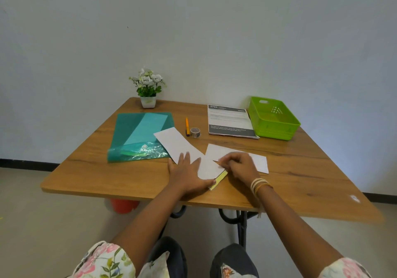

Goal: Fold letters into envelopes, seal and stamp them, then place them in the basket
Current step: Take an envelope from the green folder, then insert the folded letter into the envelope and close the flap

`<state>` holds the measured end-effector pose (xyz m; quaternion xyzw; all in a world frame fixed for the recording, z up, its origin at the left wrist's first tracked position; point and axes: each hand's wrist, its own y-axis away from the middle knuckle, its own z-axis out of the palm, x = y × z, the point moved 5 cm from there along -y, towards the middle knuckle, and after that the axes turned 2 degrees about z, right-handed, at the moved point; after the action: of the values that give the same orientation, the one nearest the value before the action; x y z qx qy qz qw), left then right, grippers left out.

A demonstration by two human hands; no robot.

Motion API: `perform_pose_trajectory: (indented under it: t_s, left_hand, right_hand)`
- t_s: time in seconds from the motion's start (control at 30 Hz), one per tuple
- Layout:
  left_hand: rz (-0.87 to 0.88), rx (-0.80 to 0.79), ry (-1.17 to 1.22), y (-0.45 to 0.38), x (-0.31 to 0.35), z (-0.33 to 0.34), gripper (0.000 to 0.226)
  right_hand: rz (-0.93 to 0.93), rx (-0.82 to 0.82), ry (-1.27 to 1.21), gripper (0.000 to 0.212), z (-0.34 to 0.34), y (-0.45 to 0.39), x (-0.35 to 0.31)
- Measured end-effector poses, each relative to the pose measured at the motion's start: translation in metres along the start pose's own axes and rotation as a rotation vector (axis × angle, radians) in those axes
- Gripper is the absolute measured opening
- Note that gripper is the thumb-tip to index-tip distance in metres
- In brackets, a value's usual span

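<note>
Lying near the table's (90, 170) front edge, the envelope (209, 168) is pressed flat by the spread left hand (188, 174); the right hand (238, 166) pinches its flap. Printed sheet (229, 121) reads "2703"; basket (272, 118) beside it.

White envelope (209, 167) with yellow strip, lime-green basket (277, 127), teal folder (129, 131), floral-patterned sleeve (103, 260).

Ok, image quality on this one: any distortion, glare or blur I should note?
Head view: wide-angle bending makes the table edges splay outward; soft, even light with faint shadows; glare on the crinkled plastic of the green folder; the printed sheet text is too blurred to read; both hands stay reasonably sharp.
</note>
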<state>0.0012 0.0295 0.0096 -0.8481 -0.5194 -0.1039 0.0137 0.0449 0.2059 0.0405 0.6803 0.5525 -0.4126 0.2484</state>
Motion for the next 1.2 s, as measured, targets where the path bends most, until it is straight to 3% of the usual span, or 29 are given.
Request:
perform_pose_trajectory:
  t_s: [0.07,0.13,0.23,0.33,0.53,0.67,0.83,0.93,1.1,1.2]
  left_hand:
    - [-0.008,-0.004,-0.009,-0.001,-0.003,-0.001,0.098]
    - [-0.004,0.007,-0.023,-0.001,-0.005,-0.002,0.096]
    - [-0.008,0.035,-0.002,0.0,-0.004,-0.004,0.094]
    - [-0.02,0.073,0.044,0.001,0.003,-0.005,0.084]
    - [0.019,0.303,0.286,0.015,0.015,-0.005,0.042]
    - [0.111,0.426,0.328,0.02,0.026,-0.007,0.025]
    - [0.415,0.441,0.226,0.032,0.048,0.001,0.015]
    - [0.548,0.429,0.25,0.033,0.058,0.003,0.014]
    - [0.544,0.406,0.234,0.012,0.073,-0.005,0.016]
    - [0.495,0.404,0.223,-0.006,0.083,-0.008,0.02]
  right_hand:
    - [0.021,0.113,0.07,0.032,-0.017,-0.019,-0.003]
    - [0.055,0.063,0.326,0.025,-0.028,-0.043,0.0]
    - [0.238,-0.184,0.683,0.073,-0.037,-0.064,0.014]
    - [0.347,-0.3,0.742,0.091,-0.043,-0.071,0.02]
    - [0.419,-0.304,0.667,0.086,-0.041,-0.066,0.035]
    - [0.406,-0.236,0.528,0.076,-0.044,-0.057,0.042]
    - [0.342,-0.134,0.226,0.037,-0.057,-0.041,0.048]
    - [0.406,0.001,-0.04,0.035,-0.074,-0.031,0.054]
    - [0.432,0.102,-0.223,0.025,-0.085,-0.019,0.066]
    - [0.431,0.131,-0.178,0.039,-0.083,-0.014,0.07]
